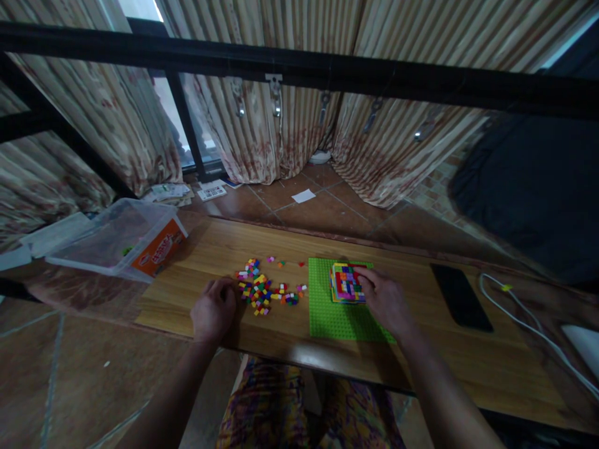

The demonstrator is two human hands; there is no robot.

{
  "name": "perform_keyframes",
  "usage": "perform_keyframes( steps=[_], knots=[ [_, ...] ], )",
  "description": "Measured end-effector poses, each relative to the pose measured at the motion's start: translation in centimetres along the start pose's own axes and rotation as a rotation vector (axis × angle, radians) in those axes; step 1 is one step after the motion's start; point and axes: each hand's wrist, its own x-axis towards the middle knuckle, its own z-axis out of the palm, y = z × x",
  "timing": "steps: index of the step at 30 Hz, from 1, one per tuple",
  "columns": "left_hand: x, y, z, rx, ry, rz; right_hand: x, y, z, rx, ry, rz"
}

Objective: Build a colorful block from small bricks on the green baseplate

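A green baseplate [322,315] lies on the wooden tabletop, bearing a square block of stacked multicoloured toy bricks [345,285]. At the right side of that block is my right hand [382,296], its fingers bent together against the upper bricks. Whether a small brick is pinched in the fingertips is hidden. Loose small bricks [259,290] in many colours are strewn to the left of the baseplate. Just left of this pile rests my left hand [215,308], fingers curled in; anything inside them is out of sight.
A clear plastic bin [116,240] with an orange label stands at the table's left end. Toward the right lie a black phone [461,296] and a white cable [519,315]. A dark metal rail [299,56] crosses above, in front of striped curtains [281,134].
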Motion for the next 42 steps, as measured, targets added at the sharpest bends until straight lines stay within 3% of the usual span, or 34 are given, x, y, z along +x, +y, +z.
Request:
perform_keyframes(
  steps=[7,20,29,36,42],
  knots=[
    [0.0,0.1,-0.1,-0.017,-0.010,-0.008,-0.4,-0.1,0.6,-0.055,0.038,-0.037],
    [0.0,0.0,0.0,-0.015,0.013,0.008,-0.6,0.4,0.4,0.251,0.068,0.189],
    [0.0,0.2,-0.3,-0.022,-0.004,0.001,0.2,0.9,0.8,0.076,0.316,0.186],
    [0.0,0.2,-0.2,-0.026,-0.009,-0.008,0.7,2.1,3.3,0.097,0.252,0.283],
    [0.0,0.1,0.0,-0.028,0.001,-0.020,0.3,1.7,3.6,0.256,0.212,0.339]
  ],
)
